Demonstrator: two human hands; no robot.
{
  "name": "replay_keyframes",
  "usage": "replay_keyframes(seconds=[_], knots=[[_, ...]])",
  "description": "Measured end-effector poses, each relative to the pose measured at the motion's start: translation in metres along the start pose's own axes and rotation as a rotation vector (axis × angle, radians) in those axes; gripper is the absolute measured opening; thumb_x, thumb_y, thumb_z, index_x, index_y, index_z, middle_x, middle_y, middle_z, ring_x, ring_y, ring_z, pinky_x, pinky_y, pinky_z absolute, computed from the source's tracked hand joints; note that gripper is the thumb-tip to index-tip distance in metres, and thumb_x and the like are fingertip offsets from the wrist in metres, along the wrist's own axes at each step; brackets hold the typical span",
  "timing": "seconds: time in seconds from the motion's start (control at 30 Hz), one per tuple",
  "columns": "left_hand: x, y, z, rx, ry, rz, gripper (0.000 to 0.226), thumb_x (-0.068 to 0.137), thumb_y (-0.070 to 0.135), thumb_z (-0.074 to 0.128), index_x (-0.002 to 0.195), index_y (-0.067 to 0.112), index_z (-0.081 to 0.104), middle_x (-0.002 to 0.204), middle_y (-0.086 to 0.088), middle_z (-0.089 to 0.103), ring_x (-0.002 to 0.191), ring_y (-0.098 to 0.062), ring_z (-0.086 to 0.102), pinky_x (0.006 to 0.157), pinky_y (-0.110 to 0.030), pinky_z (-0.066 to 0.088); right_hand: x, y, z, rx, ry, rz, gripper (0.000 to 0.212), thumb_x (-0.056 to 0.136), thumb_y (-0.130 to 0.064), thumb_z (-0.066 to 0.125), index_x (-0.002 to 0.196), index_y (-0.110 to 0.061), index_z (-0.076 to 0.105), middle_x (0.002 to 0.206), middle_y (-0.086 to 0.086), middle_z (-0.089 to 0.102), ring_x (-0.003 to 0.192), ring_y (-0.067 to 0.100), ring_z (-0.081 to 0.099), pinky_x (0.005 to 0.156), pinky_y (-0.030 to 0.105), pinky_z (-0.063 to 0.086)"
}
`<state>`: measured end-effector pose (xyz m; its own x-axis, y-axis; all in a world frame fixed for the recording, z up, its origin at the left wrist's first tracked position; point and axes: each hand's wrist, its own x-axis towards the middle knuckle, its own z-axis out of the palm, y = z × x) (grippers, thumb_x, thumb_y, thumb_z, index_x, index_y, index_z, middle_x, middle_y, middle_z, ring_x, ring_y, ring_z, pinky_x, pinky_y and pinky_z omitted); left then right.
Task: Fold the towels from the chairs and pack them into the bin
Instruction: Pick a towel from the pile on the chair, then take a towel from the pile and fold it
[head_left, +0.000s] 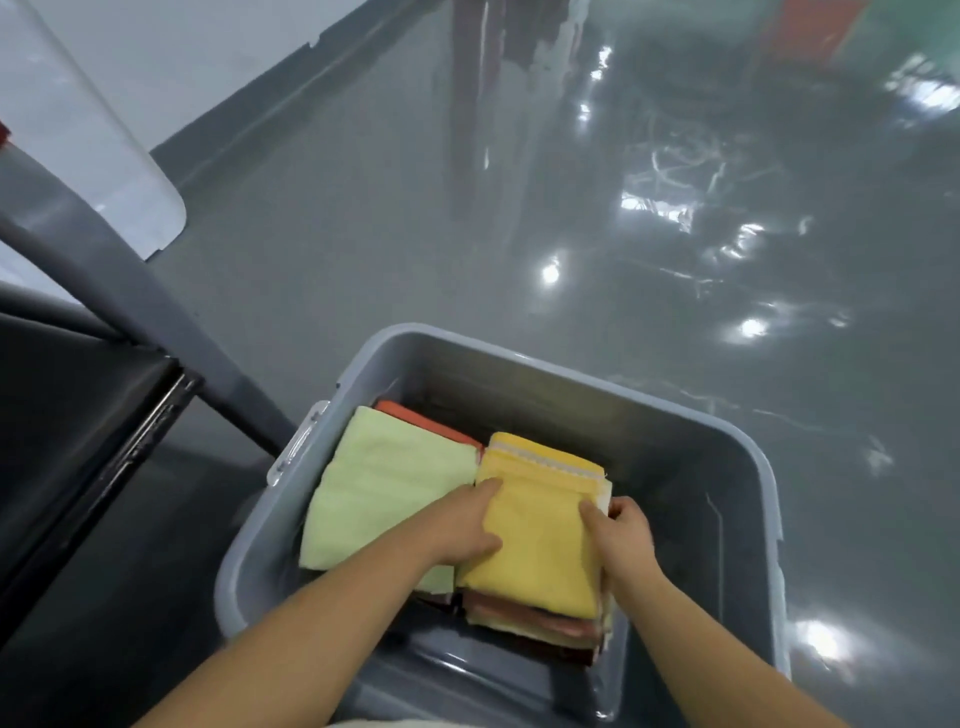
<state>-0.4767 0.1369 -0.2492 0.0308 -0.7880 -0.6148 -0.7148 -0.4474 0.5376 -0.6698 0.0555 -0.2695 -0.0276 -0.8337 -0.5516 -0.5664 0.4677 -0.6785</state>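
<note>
Yellow towel (540, 545) tops the stack near the bin's (675, 457) near edge; you are placing it. Your right hand (626, 535) has fingers curled round its right edge. Your left hand (465, 525) touches its left edge, but I cannot tell its grip. Next, release evenly.

Your floor (363, 234) is glossy grey, w/ light glare on the right, mid to far. The grey bin (753, 457) sits on it, near centre. A grey bar (130, 291) slants down from the left & meets the floor just beside the bin's left rim; can't tell if they touch. Far centre: dark red posts (467, 78), blurred. Far right: orange-red obj (810, 26), too blurred to ID.
</note>
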Motion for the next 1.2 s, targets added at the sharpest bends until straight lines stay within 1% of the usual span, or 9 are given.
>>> replay_keyframes(seconds=[0.1, 0.2, 0.3, 0.4, 0.53, 0.63, 0.77, 1.07, 1.2], knots=[[-0.003, 0.001, 0.005, 0.022, -0.067, 0.016, 0.086, 0.095, 0.036, 0.058, 0.16, 0.023, 0.003, 0.161, -0.009, 0.027, 0.14, -0.027, 0.039, 0.112, -0.035, 0.036, 0.0, 0.01, 0.003, -0.045, 0.046, 0.007, 0.017, 0.099, -0.028, 0.059, 0.102, -0.012, 0.053, 0.102, 0.009, 0.061, 0.085, 0.021, 0.057, 0.076, 0.041, 0.049], [-0.011, 0.001, -0.006, -0.134, 0.016, 0.006, 0.066, 0.097, 0.031, 0.058, 0.156, 0.024, 0.029, 0.156, -0.005, 0.039, 0.136, -0.022, 0.045, 0.108, -0.031, 0.038, -0.005, 0.009, -0.001, -0.106, 0.048, -0.006, 0.019, 0.098, -0.023, 0.058, 0.109, -0.01, 0.049, 0.108, 0.011, 0.058, 0.088, 0.02, 0.056, 0.075, 0.04, 0.049], [-0.028, -0.009, -0.029, -0.329, 0.182, -0.047, 0.029, 0.093, 0.021, 0.061, 0.122, 0.022, 0.065, 0.117, -0.004, 0.069, 0.107, -0.018, 0.066, 0.095, -0.032, 0.052, -0.014, -0.01, -0.011, -0.249, 0.125, -0.149, 0.035, 0.094, -0.021, 0.061, 0.123, -0.007, 0.046, 0.121, 0.011, 0.05, 0.104, 0.028, 0.055, 0.087, 0.045, 0.053], [-0.06, -0.019, -0.064, -0.478, 0.297, -0.111, 0.011, 0.093, 0.014, 0.06, 0.098, 0.017, 0.068, 0.094, -0.004, 0.074, 0.088, -0.017, 0.072, 0.088, -0.035, 0.059, -0.034, -0.054, -0.01, -0.244, 0.102, -0.288, 0.044, 0.096, -0.019, 0.058, 0.135, -0.007, 0.044, 0.131, 0.011, 0.048, 0.103, 0.022, 0.055, 0.085, 0.04, 0.054], [-0.132, -0.035, -0.119, -0.521, 0.51, -0.176, 0.012, 0.094, 0.01, 0.057, 0.091, 0.014, 0.068, 0.088, -0.006, 0.076, 0.075, -0.013, 0.071, 0.072, -0.026, 0.058, -0.085, -0.123, 0.018, -0.24, -0.152, -0.444, 0.028, 0.098, -0.019, 0.054, 0.124, -0.01, 0.049, 0.11, 0.003, 0.059, 0.074, 0.007, 0.053, 0.059, 0.022, 0.046], [-0.209, -0.059, -0.149, -0.513, 0.656, -0.242, 0.014, 0.097, 0.008, 0.054, 0.093, 0.009, 0.067, 0.087, -0.009, 0.075, 0.073, -0.018, 0.069, 0.063, -0.021, 0.052, -0.139, -0.176, 0.059, -0.241, -0.335, -0.577, 0.013, 0.095, -0.019, 0.055, 0.105, -0.012, 0.057, 0.093, 0.004, 0.065, 0.08, 0.019, 0.061, 0.07, 0.033, 0.053], [-0.315, -0.11, -0.153, -0.55, 0.826, -0.362, 0.014, 0.098, 0.011, 0.055, 0.092, 0.01, 0.067, 0.086, -0.009, 0.076, 0.075, -0.02, 0.07, 0.065, -0.026, 0.052, -0.229, -0.23, 0.125, -0.304, -0.522, -0.804, 0.017, 0.09, -0.02, 0.055, 0.076, -0.01, 0.051, 0.066, 0.003, 0.05, 0.071, 0.024, 0.047, 0.065, 0.03, 0.037], [-0.539, -0.216, -0.061, -0.744, 1.239, -0.794, 0.016, 0.096, 0.011, 0.054, 0.084, 0.011, 0.064, 0.084, -0.012, 0.074, 0.063, -0.02, 0.064, 0.055, -0.023, 0.044, -0.44, -0.237, 0.242, -0.442, -0.954, -1.01, 0.031, 0.091, -0.023, 0.053, 0.066, -0.015, 0.037, 0.06, 0.001, 0.038, 0.054, 0.019, 0.038, 0.055, 0.029, 0.033], [-0.615, -0.234, 0.001, -0.68, 1.455, -0.916, 0.016, 0.092, 0.022, 0.057, 0.078, 0.018, 0.064, 0.083, -0.006, 0.074, 0.074, -0.026, 0.067, 0.071, -0.033, 0.053, -0.518, -0.199, 0.279, -0.557, -1.076, -1.127, 0.025, 0.093, -0.022, 0.051, 0.072, -0.013, 0.042, 0.067, 0.003, 0.045, 0.06, 0.018, 0.041, 0.058, 0.029, 0.035]])
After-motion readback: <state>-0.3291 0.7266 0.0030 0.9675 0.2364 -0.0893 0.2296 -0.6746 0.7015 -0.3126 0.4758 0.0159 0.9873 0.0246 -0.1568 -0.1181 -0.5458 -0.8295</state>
